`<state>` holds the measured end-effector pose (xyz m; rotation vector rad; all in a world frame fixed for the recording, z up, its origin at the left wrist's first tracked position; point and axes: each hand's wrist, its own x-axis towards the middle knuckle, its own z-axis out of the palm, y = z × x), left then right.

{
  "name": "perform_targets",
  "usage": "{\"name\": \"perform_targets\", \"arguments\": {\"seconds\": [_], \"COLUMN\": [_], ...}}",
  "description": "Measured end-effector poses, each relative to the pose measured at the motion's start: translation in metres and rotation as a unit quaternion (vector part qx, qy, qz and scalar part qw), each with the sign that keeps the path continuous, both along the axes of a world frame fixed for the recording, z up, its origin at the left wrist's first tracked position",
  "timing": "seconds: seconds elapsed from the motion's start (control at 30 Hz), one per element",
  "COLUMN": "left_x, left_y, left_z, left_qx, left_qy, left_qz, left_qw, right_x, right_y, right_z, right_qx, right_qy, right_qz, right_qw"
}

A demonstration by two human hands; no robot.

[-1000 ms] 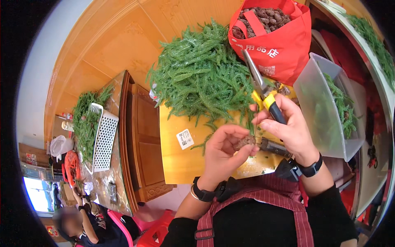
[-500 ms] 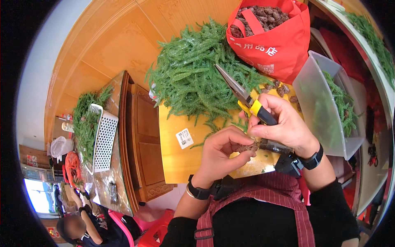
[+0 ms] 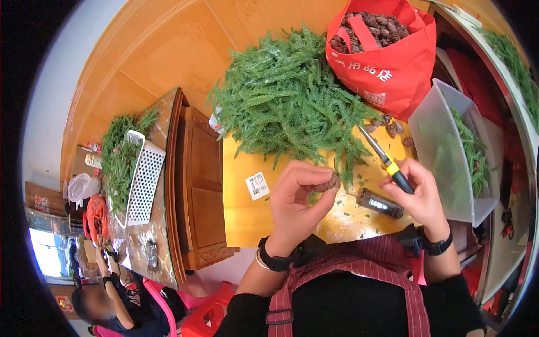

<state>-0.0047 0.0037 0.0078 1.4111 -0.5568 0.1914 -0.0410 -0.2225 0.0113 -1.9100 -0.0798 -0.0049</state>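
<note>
Pinched between thumb and fingers, a brown pine cone sits in my left hand, held up over the middle of the worktop. My right hand closes round the handles of yellow-and-black pliers, their tip pointing away from me toward the far edge. Just beside that hand, near the worktop's near right corner, lies a dark, shiny cylinder, with green scraps scattered by it. Close to the left edge I see a white label bearing a square code and print too small for me to read. Green sprigs heap along the far edge. At the far right corner stands a red bag full of cones; white characters run across its front, with a pale square code under them. Loose cones lie before it. Along the right edge is a translucent bin with more greenery inside.
</note>
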Motion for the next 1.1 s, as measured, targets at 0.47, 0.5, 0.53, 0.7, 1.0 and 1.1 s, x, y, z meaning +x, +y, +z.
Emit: {"name": "perform_targets", "arguments": {"seconds": [0.47,0.5,0.53,0.7,1.0,1.1], "left_x": [0.001,0.001,0.001,0.001,0.002,0.002], "left_y": [-0.004,-0.004,-0.004,-0.004,-0.001,-0.001], "left_z": [-0.005,-0.005,-0.006,-0.007,0.001,0.004], "left_qx": [0.016,0.020,0.023,0.019,-0.046,-0.100], "left_qy": [-0.058,-0.059,-0.060,-0.054,0.053,0.137], "left_qz": [0.042,0.043,0.044,0.040,-0.026,-0.067], "left_qw": [0.997,0.997,0.997,0.998,0.997,0.983], "right_x": [-0.019,-0.019,-0.018,-0.018,-0.016,-0.016], "right_y": [0.015,0.015,0.015,0.018,0.017,0.017], "right_z": [0.001,0.001,0.001,0.002,0.005,0.005], "right_qx": [-0.072,-0.080,-0.088,-0.114,-0.143,-0.143], "right_qy": [-0.097,-0.106,-0.115,-0.125,-0.155,-0.161], "right_qz": [0.049,0.051,0.052,0.020,0.024,0.030], "right_qw": [0.991,0.990,0.988,0.985,0.977,0.976]}}
